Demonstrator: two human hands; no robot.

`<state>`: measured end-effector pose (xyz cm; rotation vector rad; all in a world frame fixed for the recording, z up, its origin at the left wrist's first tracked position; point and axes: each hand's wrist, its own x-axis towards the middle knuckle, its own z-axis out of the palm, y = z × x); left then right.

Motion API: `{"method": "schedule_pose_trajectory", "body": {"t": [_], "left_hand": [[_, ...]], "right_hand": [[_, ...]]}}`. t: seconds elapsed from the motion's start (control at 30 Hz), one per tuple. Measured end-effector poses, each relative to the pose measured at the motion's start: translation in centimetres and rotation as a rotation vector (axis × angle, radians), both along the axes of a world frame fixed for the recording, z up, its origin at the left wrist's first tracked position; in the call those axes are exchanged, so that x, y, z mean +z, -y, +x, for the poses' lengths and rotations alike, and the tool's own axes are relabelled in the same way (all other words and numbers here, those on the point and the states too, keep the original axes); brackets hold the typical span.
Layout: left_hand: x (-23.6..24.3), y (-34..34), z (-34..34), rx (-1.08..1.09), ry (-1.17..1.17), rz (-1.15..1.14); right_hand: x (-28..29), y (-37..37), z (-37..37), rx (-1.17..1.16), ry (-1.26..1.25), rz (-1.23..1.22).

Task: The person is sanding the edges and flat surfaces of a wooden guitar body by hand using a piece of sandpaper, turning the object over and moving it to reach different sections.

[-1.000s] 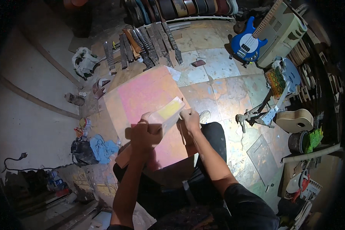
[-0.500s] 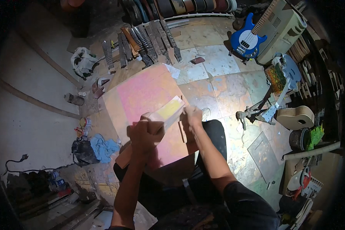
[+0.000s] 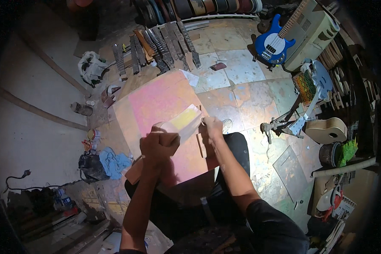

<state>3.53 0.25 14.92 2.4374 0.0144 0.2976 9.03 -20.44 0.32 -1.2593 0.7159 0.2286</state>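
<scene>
A pale, whitish strip with a yellow patch (image 3: 185,120) slants across the middle of a pink and orange board (image 3: 156,95) over my lap. My left hand (image 3: 158,146) is closed around its lower left end. At the upper right end, the fingers of my right hand (image 3: 212,127) are pinched against its edge. I cannot tell what the strip is made of. Beneath my left wrist, a brown wooden piece (image 3: 134,172) sticks out past the board's near left corner. Another small wooden piece (image 3: 202,147) lies by the board's right edge, below my right hand.
Several dark slotted fretboard-like strips (image 3: 165,46) lie beyond the board. A blue electric bass (image 3: 275,42) leans at the far right, and an acoustic guitar body (image 3: 327,130) rests at the right. Blue cloth (image 3: 113,163) and a black bag (image 3: 91,166) lie at the left.
The strip has shifted slightly left and down, and my left hand has moved a little left with it. The brown wooden piece under my left wrist has also shifted slightly left.
</scene>
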Motion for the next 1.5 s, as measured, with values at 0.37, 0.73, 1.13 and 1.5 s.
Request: {"method": "schedule_pose_trajectory", "body": {"t": [0.37, 0.73, 1.13, 1.5], "left_hand": [[-2.4, -0.9, 0.2, 0.017, 0.11, 0.056], [-1.7, -0.6, 0.1, -0.043, 0.129, 0.001], [-0.9, -0.4, 0.0, 0.001, -0.002, -0.103], [-0.7, 0.1, 0.4, 0.005, 0.062, -0.121]], "right_hand": [[-1.3, -1.9, -2.1, 0.069, 0.242, -0.23], [-1.2, -1.2, -0.4, 0.023, 0.177, -0.143], [-1.5, -1.4, 0.0, -0.019, 0.2, -0.054], [-1.6, -2.9, -1.4, 0.007, 0.3, -0.301]]}}
